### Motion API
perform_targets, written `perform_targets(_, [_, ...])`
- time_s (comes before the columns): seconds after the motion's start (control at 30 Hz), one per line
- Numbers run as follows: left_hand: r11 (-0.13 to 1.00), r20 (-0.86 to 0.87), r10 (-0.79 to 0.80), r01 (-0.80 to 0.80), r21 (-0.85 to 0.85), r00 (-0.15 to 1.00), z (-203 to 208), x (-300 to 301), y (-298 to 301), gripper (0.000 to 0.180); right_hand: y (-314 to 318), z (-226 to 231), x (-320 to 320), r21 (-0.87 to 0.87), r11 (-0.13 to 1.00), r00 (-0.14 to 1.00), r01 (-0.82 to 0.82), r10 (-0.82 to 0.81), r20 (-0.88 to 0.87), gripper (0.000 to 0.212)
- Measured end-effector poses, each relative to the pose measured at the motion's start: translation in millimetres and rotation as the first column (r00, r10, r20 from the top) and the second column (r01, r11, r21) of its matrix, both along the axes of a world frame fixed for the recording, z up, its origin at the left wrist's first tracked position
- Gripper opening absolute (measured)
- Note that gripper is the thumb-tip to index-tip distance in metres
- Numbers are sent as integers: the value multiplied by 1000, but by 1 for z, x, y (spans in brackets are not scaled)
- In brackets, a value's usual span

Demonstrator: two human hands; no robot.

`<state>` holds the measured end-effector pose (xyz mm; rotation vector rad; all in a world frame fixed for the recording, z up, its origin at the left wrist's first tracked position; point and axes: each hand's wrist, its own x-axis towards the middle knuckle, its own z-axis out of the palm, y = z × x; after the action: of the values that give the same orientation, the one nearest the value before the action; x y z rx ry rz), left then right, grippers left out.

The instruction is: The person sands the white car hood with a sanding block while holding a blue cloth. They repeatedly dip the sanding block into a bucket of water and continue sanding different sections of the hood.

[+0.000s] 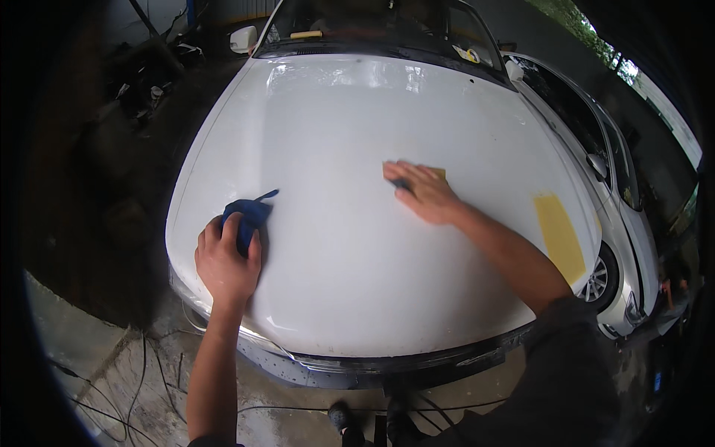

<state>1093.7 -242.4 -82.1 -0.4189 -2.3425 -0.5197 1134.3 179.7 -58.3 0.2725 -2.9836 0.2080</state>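
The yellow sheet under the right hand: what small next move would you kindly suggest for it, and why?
Perhaps slide the yellow sheet across the white hood: the right hand lies over that sheet, while the left hand holds a blue cloth away from it.

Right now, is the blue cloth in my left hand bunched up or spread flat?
Bunched up: the blue cloth is gathered in folds within your left hand, with one narrow end sticking out.

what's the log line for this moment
left hand: holds crumpled dark-blue cloth; right hand: on flat yellow sheet; beneath: glossy white car hood
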Motion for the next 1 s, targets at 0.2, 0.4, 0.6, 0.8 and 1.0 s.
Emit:
perform_targets(0.2, [1000, -52, -10, 9, -17, 999, -10, -6, -5, 42, -35, -17, 12, -93, 995, 999, 38, -40, -16, 58])
perform_targets(0.4, [996, -3, 63, -63, -55, 998, -8, 2, -8, 42, -76, 1, 164, 27, 966, 953, -258, 249, 175, 57])
perform_targets(0.6, [1000, -29, -23, 24, 9, 999, -6, -8, 11, 42, 34, 17, -32, -65, 988, 989, 139, -142, -41, 49])
perform_targets(0.8, [998, -56, 25, -28, -52, 998, -18, -9, -14, 43, -67, -11, 88, -34, 998, 995, -53, 56, 88, 59])
perform_targets(1.0, [995, -33, 62, -64, -71, 998, -6, 0, -13, 39, -65, 2, 175, -60, 968, 948, -244, 251, 194, 58])
